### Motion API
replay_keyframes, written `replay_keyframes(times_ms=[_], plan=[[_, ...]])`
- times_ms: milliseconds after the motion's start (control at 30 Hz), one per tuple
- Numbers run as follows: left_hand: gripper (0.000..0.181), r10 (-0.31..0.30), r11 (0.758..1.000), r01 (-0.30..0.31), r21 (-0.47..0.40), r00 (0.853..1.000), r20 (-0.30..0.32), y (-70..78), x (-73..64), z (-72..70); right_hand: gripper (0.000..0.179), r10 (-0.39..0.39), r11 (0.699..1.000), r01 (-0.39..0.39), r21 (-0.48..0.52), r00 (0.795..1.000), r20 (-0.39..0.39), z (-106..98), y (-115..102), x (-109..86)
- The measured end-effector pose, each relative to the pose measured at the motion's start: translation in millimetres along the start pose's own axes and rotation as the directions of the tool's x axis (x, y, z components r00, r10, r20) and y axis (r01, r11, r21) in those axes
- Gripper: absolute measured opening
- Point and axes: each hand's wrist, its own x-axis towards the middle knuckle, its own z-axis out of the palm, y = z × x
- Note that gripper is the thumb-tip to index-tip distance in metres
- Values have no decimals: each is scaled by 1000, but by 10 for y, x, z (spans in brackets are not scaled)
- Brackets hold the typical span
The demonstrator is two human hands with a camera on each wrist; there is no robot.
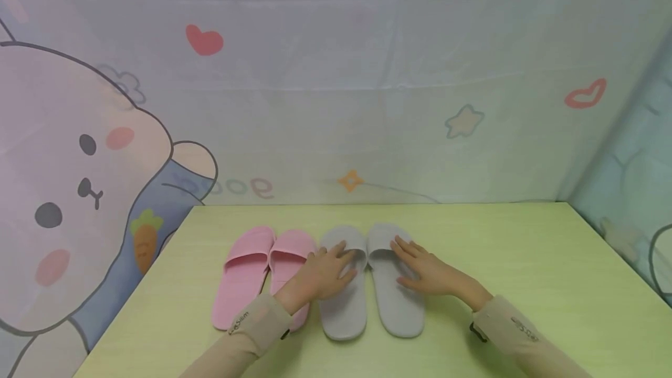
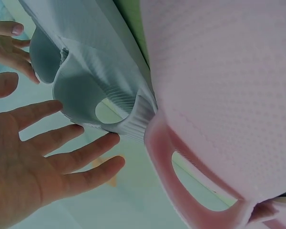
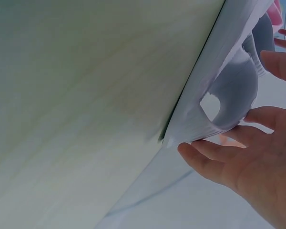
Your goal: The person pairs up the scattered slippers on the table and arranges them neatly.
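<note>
A pair of grey slippers lies side by side on the table, toes pointing away. Over the left grey slipper [image 1: 343, 318] reaches my left hand [image 1: 324, 274], its fingers spread and fingertips close to the strap. My right hand [image 1: 433, 273] reaches over the right grey slipper [image 1: 401, 315] from its outer side. In the right wrist view, the fingertips of that hand [image 3: 257, 157] lie along the strap [image 3: 236, 93], fingers extended. Left of the grey pair sits a pair of pink slippers [image 1: 241, 290], partly covered by my left forearm.
The yellow-green table [image 1: 525, 261] extends to the right of the slippers. Behind it hangs a pale cloth backdrop [image 1: 336, 104] printed with hearts, a star and a large cartoon rabbit [image 1: 100, 174]. Another cloth [image 1: 630, 185] hangs along the right side.
</note>
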Motion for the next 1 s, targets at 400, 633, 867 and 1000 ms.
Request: replay_keyframes(times_ms=[400, 633, 867, 1000], plan=[[49, 45, 991, -39, -128, 998, 47, -43, -52, 8, 69, 26, 998, -26, 60, 1000, -4, -8, -42, -33], [50, 59, 989, -50, -139, 996, 64, -83, -37, 28, 70, 79, 997, -80, 7, 996, 36, -40, -75, -7], [50, 62, 987, -51, -153, 996, 64, -102, -26, 21, 70, 81, 997, -81, 12, 996, 27, -28, -64, 10], [50, 57, 986, -45, -163, 996, 68, -109, -33, 28, 70, 79, 997, -80, 16, 997, 25, -18, -66, 10]])
